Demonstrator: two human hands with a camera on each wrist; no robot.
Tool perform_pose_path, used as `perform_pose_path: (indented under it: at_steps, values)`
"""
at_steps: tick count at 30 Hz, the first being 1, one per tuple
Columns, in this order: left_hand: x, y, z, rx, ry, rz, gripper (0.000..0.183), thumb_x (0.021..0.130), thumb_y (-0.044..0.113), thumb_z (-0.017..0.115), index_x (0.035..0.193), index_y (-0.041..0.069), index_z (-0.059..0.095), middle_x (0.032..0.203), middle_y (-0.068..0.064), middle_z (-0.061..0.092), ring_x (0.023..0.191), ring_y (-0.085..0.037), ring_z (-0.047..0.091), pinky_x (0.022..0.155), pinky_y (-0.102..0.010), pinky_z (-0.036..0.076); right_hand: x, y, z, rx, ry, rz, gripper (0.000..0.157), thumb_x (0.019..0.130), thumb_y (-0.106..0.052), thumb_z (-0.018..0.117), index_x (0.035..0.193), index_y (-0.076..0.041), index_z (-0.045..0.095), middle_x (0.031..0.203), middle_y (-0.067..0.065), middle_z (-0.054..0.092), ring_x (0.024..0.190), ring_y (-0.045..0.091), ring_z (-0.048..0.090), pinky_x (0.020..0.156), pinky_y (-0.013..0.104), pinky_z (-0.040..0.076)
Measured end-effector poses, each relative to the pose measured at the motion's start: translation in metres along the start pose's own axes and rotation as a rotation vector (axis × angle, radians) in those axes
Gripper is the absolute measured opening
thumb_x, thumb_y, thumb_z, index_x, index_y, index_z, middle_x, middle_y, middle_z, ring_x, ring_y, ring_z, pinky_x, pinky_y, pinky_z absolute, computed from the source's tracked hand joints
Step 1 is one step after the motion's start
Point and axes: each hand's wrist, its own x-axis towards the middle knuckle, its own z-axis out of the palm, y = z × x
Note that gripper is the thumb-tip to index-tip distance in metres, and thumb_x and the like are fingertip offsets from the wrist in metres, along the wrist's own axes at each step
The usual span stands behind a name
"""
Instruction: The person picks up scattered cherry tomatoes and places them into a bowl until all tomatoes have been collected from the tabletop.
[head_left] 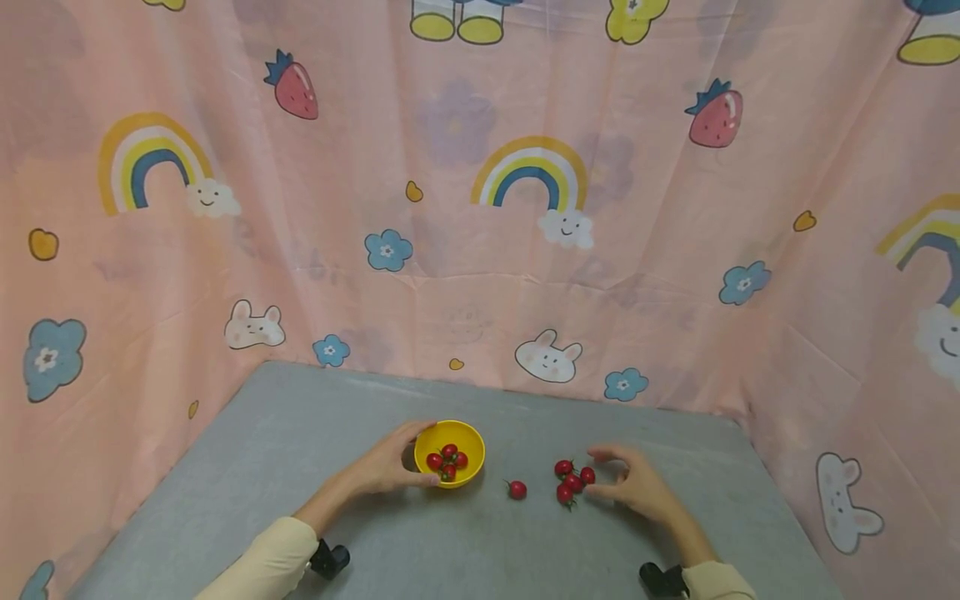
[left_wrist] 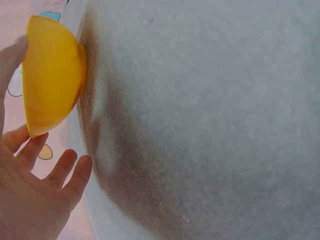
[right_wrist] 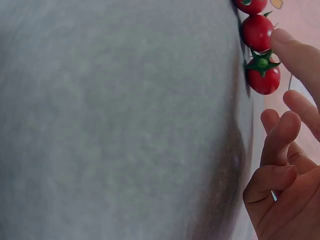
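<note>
A small yellow bowl (head_left: 467,438) with several cherry tomatoes (head_left: 448,451) in it stands on the table. My left hand (head_left: 392,460) holds the bowl by its left side, thumb on the near rim and fingers at the far side. In the left wrist view, the other fingers spread loosely away from the bowl. To the right lies a cluster of several cherry tomatoes (head_left: 573,483) with green stems. My right hand (head_left: 636,483) is at the cluster's right side, thumb and forefinger apart around the nearest tomato (head_left: 587,476). Its remaining fingers bend loosely in the right wrist view.
One single cherry tomato (head_left: 517,490) lies between the bowl and the cluster. Everything rests on a grey table (head_left: 465,550). A pink patterned curtain (head_left: 465,308) hangs along its back and sides. Black wrist mounts (head_left: 328,559) sit below both hands.
</note>
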Motion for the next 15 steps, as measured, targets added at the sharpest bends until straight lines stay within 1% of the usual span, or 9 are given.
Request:
perform_pose_path:
  at_steps: [1,4,6,8,11,13,15]
  values:
    - [0.0001,-0.0001,-0.0002,0.000,-0.001,0.000,0.089,0.083,0.038,0.086,0.154,0.009,0.040,0.153,-0.014,0.042,0.132,-0.035,0.046,0.110,-0.060,0.034,0.0001,0.0001,0.0004,-0.008,-0.004,0.001,0.057,0.080,-0.020,0.089,0.127,0.002,0.065,0.121,0.019,0.065,0.055,0.007,0.038,0.047,0.024,0.037]
    - [0.0005,-0.0002,-0.0005,0.001,-0.004,0.002,0.089,0.083,0.038,0.086,0.154,0.009,0.040,0.153,-0.014,0.042,0.132,-0.035,0.047,0.110,-0.060,0.034,0.0002,0.0019,0.0019,-0.015,-0.014,-0.011,0.055,0.081,-0.021,0.088,0.126,0.002,0.065,0.118,0.016,0.067,0.072,0.015,0.053,0.053,0.024,0.040]
    - [0.0005,-0.0001,-0.0006,0.000,-0.006,0.002,0.089,0.083,0.038,0.086,0.154,0.009,0.041,0.153,-0.014,0.042,0.132,-0.035,0.046,0.110,-0.060,0.034,0.0006,0.0031,0.0029,-0.023,-0.019,-0.019,0.051,0.081,-0.021,0.088,0.123,0.001,0.067,0.114,0.012,0.068,0.083,0.023,0.058,0.056,0.025,0.041]
    - [0.0002,0.0000,-0.0008,0.000,-0.008,0.003,0.089,0.083,0.039,0.086,0.154,0.009,0.041,0.153,-0.014,0.042,0.132,-0.035,0.046,0.110,-0.060,0.034,0.0008,0.0037,0.0037,-0.024,-0.021,-0.022,0.047,0.082,-0.021,0.087,0.121,-0.001,0.069,0.112,0.009,0.069,0.097,0.029,0.061,0.062,0.025,0.044]
    - [0.0000,-0.0003,-0.0009,0.002,-0.010,0.013,0.090,0.083,0.040,0.085,0.154,0.008,0.040,0.153,-0.014,0.042,0.133,-0.035,0.045,0.111,-0.060,0.033,0.0013,0.0028,0.0040,-0.024,-0.028,-0.026,0.041,0.083,-0.020,0.086,0.117,-0.002,0.072,0.111,0.007,0.070,0.099,0.028,0.062,0.069,0.028,0.047]
    - [0.0001,-0.0006,-0.0010,0.007,-0.010,0.020,0.090,0.083,0.040,0.085,0.154,0.008,0.040,0.153,-0.014,0.042,0.134,-0.035,0.045,0.111,-0.060,0.033,0.0015,0.0021,0.0044,-0.012,-0.025,-0.032,0.037,0.084,-0.019,0.086,0.114,-0.003,0.073,0.112,0.008,0.070,0.104,0.030,0.063,0.075,0.032,0.049]
    - [0.0002,-0.0007,-0.0011,0.009,-0.009,0.025,0.090,0.083,0.040,0.085,0.154,0.008,0.040,0.153,-0.014,0.042,0.134,-0.035,0.045,0.111,-0.060,0.032,0.0019,0.0025,0.0045,-0.005,-0.026,-0.039,0.034,0.085,-0.018,0.085,0.113,-0.003,0.073,0.112,0.008,0.070,0.104,0.032,0.063,0.077,0.034,0.050]
